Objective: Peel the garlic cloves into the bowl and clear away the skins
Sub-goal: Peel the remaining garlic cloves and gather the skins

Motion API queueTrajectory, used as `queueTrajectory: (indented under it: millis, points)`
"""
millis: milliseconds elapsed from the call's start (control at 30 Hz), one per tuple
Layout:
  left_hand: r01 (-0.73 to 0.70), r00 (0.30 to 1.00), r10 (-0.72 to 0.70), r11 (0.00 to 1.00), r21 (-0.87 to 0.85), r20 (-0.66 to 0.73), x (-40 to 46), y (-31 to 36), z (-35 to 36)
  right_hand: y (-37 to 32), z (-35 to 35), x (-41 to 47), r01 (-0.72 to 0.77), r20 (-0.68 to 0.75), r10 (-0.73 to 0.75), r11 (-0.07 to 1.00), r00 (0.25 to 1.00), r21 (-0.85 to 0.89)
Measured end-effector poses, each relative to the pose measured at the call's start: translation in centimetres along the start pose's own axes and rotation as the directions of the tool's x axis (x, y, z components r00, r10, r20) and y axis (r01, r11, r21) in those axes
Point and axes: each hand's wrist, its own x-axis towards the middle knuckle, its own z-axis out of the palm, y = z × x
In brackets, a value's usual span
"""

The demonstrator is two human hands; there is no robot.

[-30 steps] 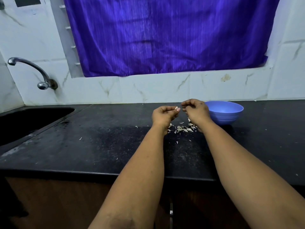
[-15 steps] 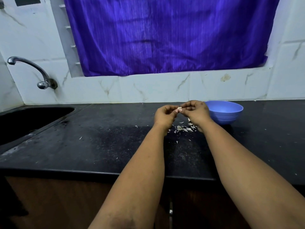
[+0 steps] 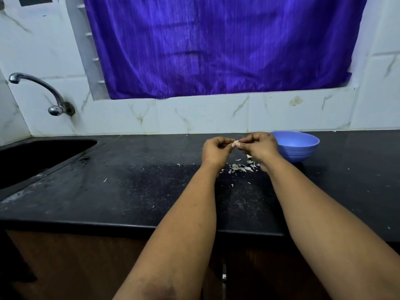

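Observation:
Above the black counter [image 3: 134,191], my left hand [image 3: 216,150] and my right hand [image 3: 258,147] meet fingertip to fingertip. Between them they pinch a small pale garlic clove [image 3: 235,143], mostly hidden by the fingers. Below the hands lies a little heap of white garlic skins [image 3: 240,167] on the counter. A blue bowl [image 3: 297,148] stands just right of my right hand, near the back wall. Its inside is not visible from here.
A dark sink [image 3: 39,156] is set into the counter at the left, with a metal tap [image 3: 41,89] on the tiled wall above it. Stray skin flakes [image 3: 105,180] dot the counter. A purple curtain [image 3: 216,46] hangs behind.
My hands were slightly apart, with the clove in the left. They have come together, and both now pinch the clove.

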Motion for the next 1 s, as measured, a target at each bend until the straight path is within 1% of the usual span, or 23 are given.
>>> queueTrajectory:
  millis: [100,233,400,467,533,567,733,1000]
  points:
    - [-0.002,1.0,0.001,0.999,-0.037,-0.001,-0.1,0.1,0.0,0.0,0.2,-0.1,0.011,0.014,-0.011,1.0,1.0,0.019]
    - [-0.007,1.0,0.007,0.999,-0.034,-0.011,-0.2,0.1,-0.1,-0.2,0.4,-0.2,0.022,0.049,-0.022,1.0,0.999,0.01]
    - [-0.025,0.999,0.025,1.0,-0.015,-0.047,-0.2,0.3,-0.1,-0.3,0.6,-0.1,0.032,0.004,-0.032,0.999,0.999,0.019]
    - [-0.033,0.998,0.033,0.999,0.004,-0.048,-0.2,0.3,-0.1,0.0,0.6,0.2,0.062,-0.036,-0.064,0.996,0.997,-0.06]
    - [-0.035,0.999,0.034,0.999,-0.016,-0.028,-0.4,0.4,-0.1,0.3,0.5,0.1,0.109,-0.06,-0.121,0.978,0.991,-0.176]
    - [-0.034,0.999,0.034,0.999,-0.032,-0.021,-0.5,0.5,0.0,0.3,0.4,0.1,0.129,-0.071,-0.146,0.97,0.987,-0.207]
    - [-0.012,1.0,0.01,0.991,-0.135,-0.016,-0.9,1.0,0.3,0.0,0.3,-0.1,0.147,-0.09,-0.166,0.972,0.982,-0.183]
    - [0.049,0.999,-0.049,0.98,-0.192,0.006,-0.9,1.1,0.2,-0.2,0.3,-0.2,0.155,-0.091,-0.176,0.966,0.98,-0.207]
